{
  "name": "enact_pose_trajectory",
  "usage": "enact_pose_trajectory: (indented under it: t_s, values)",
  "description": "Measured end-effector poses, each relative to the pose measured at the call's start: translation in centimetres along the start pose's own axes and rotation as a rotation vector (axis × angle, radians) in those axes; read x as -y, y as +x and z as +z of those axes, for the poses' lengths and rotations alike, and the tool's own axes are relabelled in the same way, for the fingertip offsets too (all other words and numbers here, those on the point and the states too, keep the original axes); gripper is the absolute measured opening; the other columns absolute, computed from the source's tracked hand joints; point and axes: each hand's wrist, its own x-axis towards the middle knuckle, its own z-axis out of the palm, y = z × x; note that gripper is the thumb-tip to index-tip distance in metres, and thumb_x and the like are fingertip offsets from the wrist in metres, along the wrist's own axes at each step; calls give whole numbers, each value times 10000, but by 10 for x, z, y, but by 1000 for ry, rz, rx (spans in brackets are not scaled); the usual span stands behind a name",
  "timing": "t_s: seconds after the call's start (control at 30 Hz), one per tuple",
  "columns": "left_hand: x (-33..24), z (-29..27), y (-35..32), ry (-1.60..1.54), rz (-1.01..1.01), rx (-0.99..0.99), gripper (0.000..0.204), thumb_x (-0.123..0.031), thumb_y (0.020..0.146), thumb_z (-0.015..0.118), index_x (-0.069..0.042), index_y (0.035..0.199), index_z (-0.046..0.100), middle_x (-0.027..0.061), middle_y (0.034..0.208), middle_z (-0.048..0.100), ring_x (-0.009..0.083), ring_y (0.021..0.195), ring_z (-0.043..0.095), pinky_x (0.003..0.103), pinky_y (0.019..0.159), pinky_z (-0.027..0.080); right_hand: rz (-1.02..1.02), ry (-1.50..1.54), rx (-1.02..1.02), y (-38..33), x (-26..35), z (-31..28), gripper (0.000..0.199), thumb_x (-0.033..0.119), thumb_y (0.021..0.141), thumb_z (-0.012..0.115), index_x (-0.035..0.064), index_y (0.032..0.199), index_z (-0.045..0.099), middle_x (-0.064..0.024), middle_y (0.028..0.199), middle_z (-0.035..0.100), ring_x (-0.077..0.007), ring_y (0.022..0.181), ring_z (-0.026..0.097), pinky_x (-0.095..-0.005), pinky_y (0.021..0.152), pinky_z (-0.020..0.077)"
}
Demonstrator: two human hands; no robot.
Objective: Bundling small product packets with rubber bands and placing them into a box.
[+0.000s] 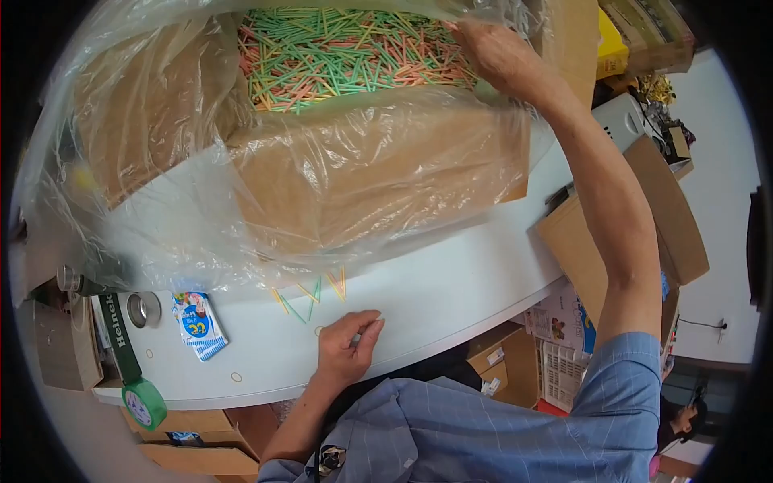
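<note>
Apparently picking step: right hand (495, 56) at edge of coloured sticks (354, 52), heaped left of its fingers; grip unclear. Left hand (348, 346) loosely curled, seemingly empty; loose sticks (313, 299) beyond its fingers on desk (451, 282). Next move likely needs light pinch.

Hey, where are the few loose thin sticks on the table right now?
In the head view, the loose sticks lie left of centre on the white table, between the left hand and the plastic-draped cardboard box.

Whether the right fingers (469, 34) hold sticks (354, 56) is unclear
</note>
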Motion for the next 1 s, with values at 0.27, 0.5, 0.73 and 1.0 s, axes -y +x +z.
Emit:
enact_pose_trajectory:
  t_s: [0.27,0.5,0.73,1.0]
  values:
    - [-13,0,-9,-380,-212,-114,161,-27,951,639,37,1099,643,56,826,666,108,731,622,246,696,511,140,1307,398,-84,63,-96,384,377,1068,433,22,970,541,-90,815,648,-167,717,696,-326,565,571]
    - [-73,9,32,-651,-44,-208,396,-173,1045,505,47,1375,497,145,1253,610,187,1110,605,327,954,496,200,2061,1121,-215,162,-49,288,295,1057,459,14,1055,522,-164,847,651,-302,748,714,-381,576,604]
    - [-42,18,26,-565,-208,138,515,-388,1069,439,48,1321,549,184,1202,642,228,1128,609,342,977,476,414,2491,1037,-261,236,21,330,290,1044,475,-27,1113,538,-196,886,653,-318,757,718,-384,520,612]
    - [-31,28,34,-434,-344,50,564,-434,1069,416,79,1149,636,172,1048,682,187,966,635,306,828,515,523,2626,934,-265,258,41,349,283,1034,502,-36,1155,576,-174,930,670,-277,808,717,-388,581,624]
